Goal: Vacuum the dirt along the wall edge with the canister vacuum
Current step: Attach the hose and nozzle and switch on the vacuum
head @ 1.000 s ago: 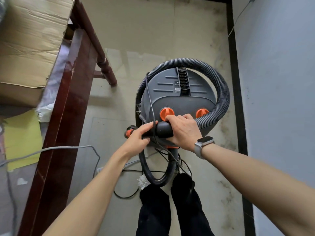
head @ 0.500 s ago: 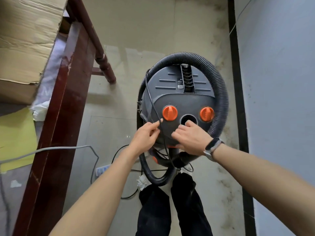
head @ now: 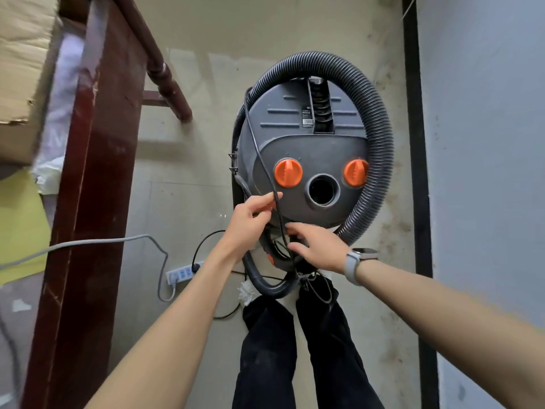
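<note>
my left hand [head: 250, 222] pinching the black cord [head: 256, 149] over the vacuum [head: 303, 160], my right hand [head: 318, 247] loose and released beside it, hose [head: 380, 137] looped around

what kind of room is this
Probably a spare or storage room in a home: a dark wooden furniture frame piled with a cardboard box, a stained tile floor with a power strip, and a canister vacuum beside a scuffed wall.

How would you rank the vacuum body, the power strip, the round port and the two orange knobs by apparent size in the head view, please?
1. Vacuum body
2. Power strip
3. Round port, left knob and right knob: too alike to rank.
</note>
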